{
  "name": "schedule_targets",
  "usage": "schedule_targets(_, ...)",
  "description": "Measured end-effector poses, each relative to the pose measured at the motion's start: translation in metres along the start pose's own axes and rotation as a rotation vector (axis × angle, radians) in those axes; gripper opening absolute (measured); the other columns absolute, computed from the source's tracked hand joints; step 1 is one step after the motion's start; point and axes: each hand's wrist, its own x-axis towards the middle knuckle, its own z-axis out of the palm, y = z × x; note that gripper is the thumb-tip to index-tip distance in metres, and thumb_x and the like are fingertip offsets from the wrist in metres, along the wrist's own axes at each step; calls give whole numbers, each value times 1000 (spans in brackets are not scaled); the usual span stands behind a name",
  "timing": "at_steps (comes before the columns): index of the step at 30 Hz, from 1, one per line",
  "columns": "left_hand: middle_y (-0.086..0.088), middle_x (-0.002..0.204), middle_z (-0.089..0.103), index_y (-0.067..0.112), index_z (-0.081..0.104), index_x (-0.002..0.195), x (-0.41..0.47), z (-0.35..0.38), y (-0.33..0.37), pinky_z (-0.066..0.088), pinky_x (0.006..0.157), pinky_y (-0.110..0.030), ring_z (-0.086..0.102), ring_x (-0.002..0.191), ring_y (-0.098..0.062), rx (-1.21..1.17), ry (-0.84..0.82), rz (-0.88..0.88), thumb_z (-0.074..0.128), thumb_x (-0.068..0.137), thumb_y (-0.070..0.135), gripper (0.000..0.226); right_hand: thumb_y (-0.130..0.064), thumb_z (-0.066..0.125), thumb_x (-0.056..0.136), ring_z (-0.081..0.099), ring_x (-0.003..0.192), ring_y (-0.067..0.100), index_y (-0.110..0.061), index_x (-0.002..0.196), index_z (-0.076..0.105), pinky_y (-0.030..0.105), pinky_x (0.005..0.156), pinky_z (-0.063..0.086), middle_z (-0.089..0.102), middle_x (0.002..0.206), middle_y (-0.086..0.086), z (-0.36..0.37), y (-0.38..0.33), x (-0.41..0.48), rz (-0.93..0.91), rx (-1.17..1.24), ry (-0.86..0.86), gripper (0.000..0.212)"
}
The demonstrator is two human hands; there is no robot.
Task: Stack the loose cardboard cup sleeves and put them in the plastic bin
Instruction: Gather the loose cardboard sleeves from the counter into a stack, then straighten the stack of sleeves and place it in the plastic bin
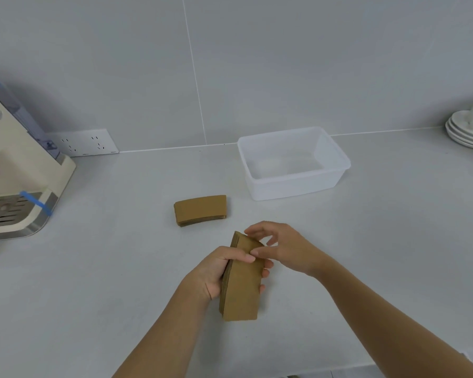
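My left hand grips a stack of flat brown cardboard cup sleeves, held upright on its long edge above the counter. My right hand rests its fingertips on the far top end of that stack, fingers spread. A second, smaller pile of sleeves lies flat on the counter beyond my hands. The clear plastic bin stands farther back to the right, with nothing visible inside it.
A cream coffee machine with blue tape occupies the left edge. A white wall socket sits behind it. Stacked white saucers with a cup stand at the far right. The grey counter meets a tiled wall.
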Motion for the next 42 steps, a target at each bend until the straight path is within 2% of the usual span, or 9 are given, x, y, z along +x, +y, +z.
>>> schedule_targets(5,-15,100,72,8,70,104,-8,-1,2,55,71,-39,67,83,-25,31,-47,-29,74,65,20,42,-9,72,75,62,94,20,-21,97,62,33,86,49,66,98,4,1,-5,1,24,148,-58,27)
schedule_targets(10,-16,116,67,10,62,120,-19,-11,6,53,85,-49,63,104,-30,1,-158,-1,74,72,28,52,-2,73,73,62,79,12,-17,91,61,19,72,50,63,87,4,1,-7,5,39,264,-26,27)
schedule_targets(15,-24,122,60,3,56,125,-34,-25,11,48,92,-57,56,114,-40,11,-200,64,74,73,17,56,-1,73,72,61,76,11,-15,91,61,17,69,50,64,86,3,-5,-7,9,52,376,190,27)
schedule_targets(18,-27,121,60,-2,58,120,-37,-32,13,52,89,-50,56,113,-45,-85,-88,201,76,67,3,56,-2,73,72,63,70,3,-16,88,61,13,63,50,65,83,1,-5,-7,14,37,451,300,24)
schedule_targets(20,-26,119,63,-1,57,121,-38,-34,14,56,82,-42,60,109,-44,-120,11,279,70,72,-2,51,-6,74,72,64,74,10,-16,87,60,14,63,50,65,84,2,-2,-7,17,42,479,375,23)
schedule_targets(27,-13,116,66,7,54,120,-34,-33,20,59,76,-34,66,103,-30,-35,401,446,51,90,2,30,-6,72,75,62,78,10,-19,87,57,8,59,48,65,86,1,18,-7,31,72,528,476,23)
schedule_targets(33,-2,114,63,12,56,118,-33,-37,21,48,94,-36,62,101,-18,300,721,410,49,94,15,25,-10,70,78,60,81,8,-21,86,56,11,58,45,63,88,-2,32,-5,44,164,447,497,20)
schedule_targets(38,1,100,65,14,62,98,-32,-45,36,47,72,-23,60,91,-12,309,866,410,56,90,16,10,-13,69,78,62,80,13,-19,84,55,21,65,50,63,87,2,37,-9,62,243,462,497,16)
schedule_targets(42,1,89,63,11,61,87,-31,-54,59,46,65,-24,58,80,-13,333,936,393,61,85,14,4,-11,69,78,58,79,15,-12,90,55,26,66,49,60,88,3,33,-17,84,311,474,457,18)
